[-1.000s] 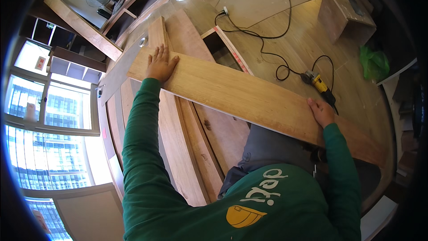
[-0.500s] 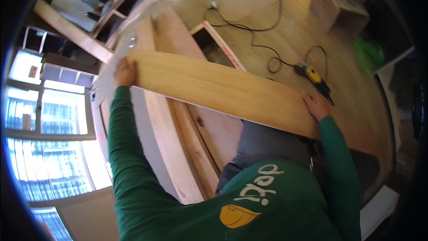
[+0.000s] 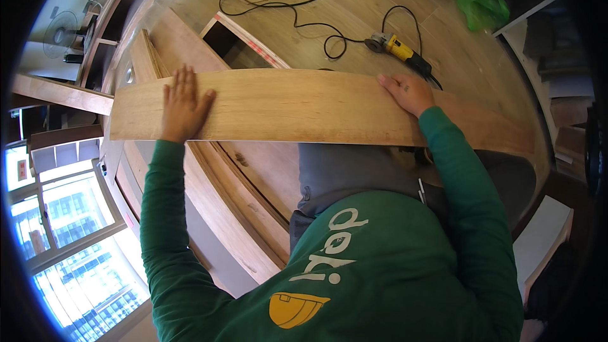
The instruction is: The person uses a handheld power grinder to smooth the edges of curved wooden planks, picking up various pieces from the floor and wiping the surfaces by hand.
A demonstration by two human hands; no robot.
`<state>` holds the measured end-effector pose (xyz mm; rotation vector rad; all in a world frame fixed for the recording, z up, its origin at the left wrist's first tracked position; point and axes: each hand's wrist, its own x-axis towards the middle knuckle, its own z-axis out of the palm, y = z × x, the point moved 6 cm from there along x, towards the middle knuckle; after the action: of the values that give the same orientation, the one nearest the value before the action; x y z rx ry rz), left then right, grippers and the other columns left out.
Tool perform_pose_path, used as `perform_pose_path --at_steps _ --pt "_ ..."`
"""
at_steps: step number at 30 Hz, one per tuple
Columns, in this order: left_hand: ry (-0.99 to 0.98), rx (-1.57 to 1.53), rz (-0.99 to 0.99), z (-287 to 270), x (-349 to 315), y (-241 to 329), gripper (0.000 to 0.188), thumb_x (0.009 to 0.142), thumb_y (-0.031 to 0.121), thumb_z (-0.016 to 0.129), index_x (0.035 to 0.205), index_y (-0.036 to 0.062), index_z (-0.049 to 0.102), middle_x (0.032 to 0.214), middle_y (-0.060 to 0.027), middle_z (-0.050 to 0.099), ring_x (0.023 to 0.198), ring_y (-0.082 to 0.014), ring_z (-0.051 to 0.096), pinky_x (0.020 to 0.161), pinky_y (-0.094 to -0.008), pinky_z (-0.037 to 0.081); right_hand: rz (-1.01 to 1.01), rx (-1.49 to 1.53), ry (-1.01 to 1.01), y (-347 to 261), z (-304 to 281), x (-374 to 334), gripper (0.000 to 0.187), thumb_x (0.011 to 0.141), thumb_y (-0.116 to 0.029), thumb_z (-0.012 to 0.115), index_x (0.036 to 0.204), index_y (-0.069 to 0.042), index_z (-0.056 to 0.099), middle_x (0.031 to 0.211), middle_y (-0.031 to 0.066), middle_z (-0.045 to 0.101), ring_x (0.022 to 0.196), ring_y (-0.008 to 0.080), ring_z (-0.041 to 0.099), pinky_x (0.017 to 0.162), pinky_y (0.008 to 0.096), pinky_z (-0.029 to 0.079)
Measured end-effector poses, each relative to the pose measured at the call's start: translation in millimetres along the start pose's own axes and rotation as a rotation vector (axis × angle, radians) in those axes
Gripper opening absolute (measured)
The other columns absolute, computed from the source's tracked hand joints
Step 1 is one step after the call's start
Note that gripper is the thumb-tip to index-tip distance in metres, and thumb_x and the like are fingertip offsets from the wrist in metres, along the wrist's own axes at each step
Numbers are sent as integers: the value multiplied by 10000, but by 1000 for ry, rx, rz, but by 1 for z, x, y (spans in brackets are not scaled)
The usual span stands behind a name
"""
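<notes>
- Since the frame half a second ago: left hand (image 3: 183, 104) shifted inward from the board's left end onto its face; whole view turned, the board now running nearly level across it.
- Nearest: grey trousers (image 3: 354, 168), partly under the board's near edge.
- Wooden board (image 3: 297, 104): lies crosswise in front of the torso, left end over the planks, right part past the lap.
- Left hand: flat on the upper face near the left end, fingers spread, pointing to the far edge.
- Right hand (image 3: 411, 94): at the far edge, toward the right end; some fingers hidden, so cannot tell whether it pinches the edge.
- Loose planks (image 3: 235, 215): side by side, slanting beneath the board.
- Past the far edge, on the floor (image 3: 354, 0): yellow-and-black angle grinder (image 3: 400, 47), near the right hand, its black cord looping left.
- Open wooden frame (image 3: 253, 42): just beyond the board's far edge.
- Farther: crumpled green bag (image 3: 482, 7), on the right.
- Far left: fan (image 3: 60, 35).
</notes>
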<state>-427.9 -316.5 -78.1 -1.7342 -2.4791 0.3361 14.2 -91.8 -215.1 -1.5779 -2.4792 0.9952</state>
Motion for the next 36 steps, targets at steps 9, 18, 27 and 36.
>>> perform_pose_path --at_steps 9,18,27,36 --pt "66 -105 354 -8 -7 143 829 983 577 465 1551 -9 320 1627 -198 296 1526 -352 230 1234 -531 140 -1 25 -18 0 -1 -1 722 896 -766 490 791 -78 685 713 116 659 726 312 650 666 439 487" --pt "76 -245 538 -11 -13 242 810 972 530 511 1537 -25 339 1603 -216 329 1506 -375 262 1232 -529 149 -1 18 -27 -3 -2 -2 713 939 -729 444 814 -78 706 756 135 677 762 333 656 705 448 500" --pt "71 -333 716 -12 -30 336 784 980 539 470 1526 -16 372 1599 -192 348 1500 -349 285 1228 -541 161 -127 130 186 4 -4 -7 631 1028 -572 353 977 -81 745 909 189 717 889 414 655 832 496 502" --pt "-11 -456 1009 -12 -61 402 707 1005 510 445 1523 31 400 1595 -163 370 1499 -330 298 1226 -548 172 -15 576 26 26 -8 -2 661 1069 -548 334 1017 -10 714 898 145 712 912 246 673 881 361 506"
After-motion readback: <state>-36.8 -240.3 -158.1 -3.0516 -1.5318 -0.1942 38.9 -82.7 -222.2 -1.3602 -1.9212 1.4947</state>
